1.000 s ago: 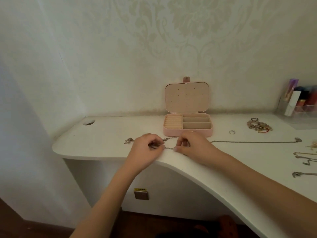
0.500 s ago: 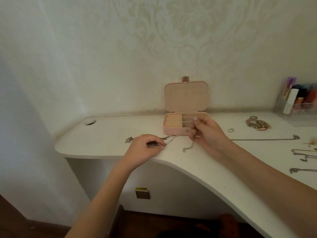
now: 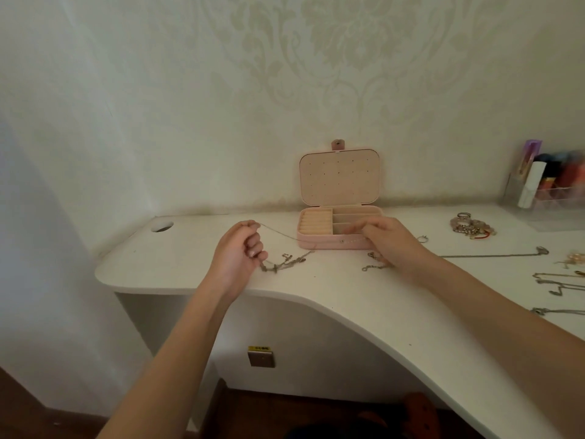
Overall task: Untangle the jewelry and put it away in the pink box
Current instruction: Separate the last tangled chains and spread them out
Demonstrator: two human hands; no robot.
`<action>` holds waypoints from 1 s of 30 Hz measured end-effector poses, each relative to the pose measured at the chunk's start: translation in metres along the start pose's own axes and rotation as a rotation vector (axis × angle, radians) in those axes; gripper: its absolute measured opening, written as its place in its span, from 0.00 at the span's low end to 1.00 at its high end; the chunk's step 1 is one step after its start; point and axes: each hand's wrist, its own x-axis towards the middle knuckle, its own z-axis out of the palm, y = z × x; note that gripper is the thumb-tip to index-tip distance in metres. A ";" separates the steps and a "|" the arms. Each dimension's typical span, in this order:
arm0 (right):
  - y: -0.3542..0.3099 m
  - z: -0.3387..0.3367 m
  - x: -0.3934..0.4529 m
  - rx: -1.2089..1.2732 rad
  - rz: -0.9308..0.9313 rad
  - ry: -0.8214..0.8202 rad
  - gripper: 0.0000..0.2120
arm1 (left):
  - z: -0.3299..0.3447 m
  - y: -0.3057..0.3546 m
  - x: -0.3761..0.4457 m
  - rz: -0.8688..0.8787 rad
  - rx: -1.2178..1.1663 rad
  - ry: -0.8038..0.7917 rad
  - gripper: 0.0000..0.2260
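The pink jewelry box [image 3: 319, 243] stands open on the white desk [image 3: 332, 299], its lid upright against the wall. My left hand [image 3: 239, 251] is raised left of the box and pinches a thin silver chain [image 3: 278, 233] that runs taut toward the box. More chain with small charms [image 3: 289, 260] hangs from that hand onto the desk. My right hand [image 3: 387, 239] reaches over the box's front right corner, fingertips at a compartment; whether it holds the chain's end is hidden. A short chain piece [image 3: 375, 264] lies below the right hand.
A ring [image 3: 422, 238] lies right of the box. A tangle of jewelry [image 3: 471, 226], a long chain [image 3: 493, 255] and several more necklaces [image 3: 557, 283] lie further right. A clear organizer [image 3: 550, 198] stands at the back right. A cable hole [image 3: 162, 226] is at the left.
My left hand lifted and drew the thin chain out to the left. My right hand moved from the desk edge up to the box's compartments, and a short chain piece now lies on the desk.
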 end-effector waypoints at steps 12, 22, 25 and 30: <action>-0.003 -0.018 0.002 0.107 -0.027 0.155 0.07 | -0.018 0.009 0.013 0.080 0.035 0.065 0.09; -0.005 -0.021 0.005 0.408 0.097 0.134 0.09 | -0.020 0.000 0.012 0.192 0.399 0.193 0.11; -0.012 -0.015 0.002 0.391 0.067 0.023 0.09 | -0.011 -0.004 0.006 0.327 0.789 0.111 0.11; -0.023 -0.009 -0.003 0.290 0.009 -0.132 0.11 | 0.008 -0.011 -0.004 0.514 1.150 -0.047 0.05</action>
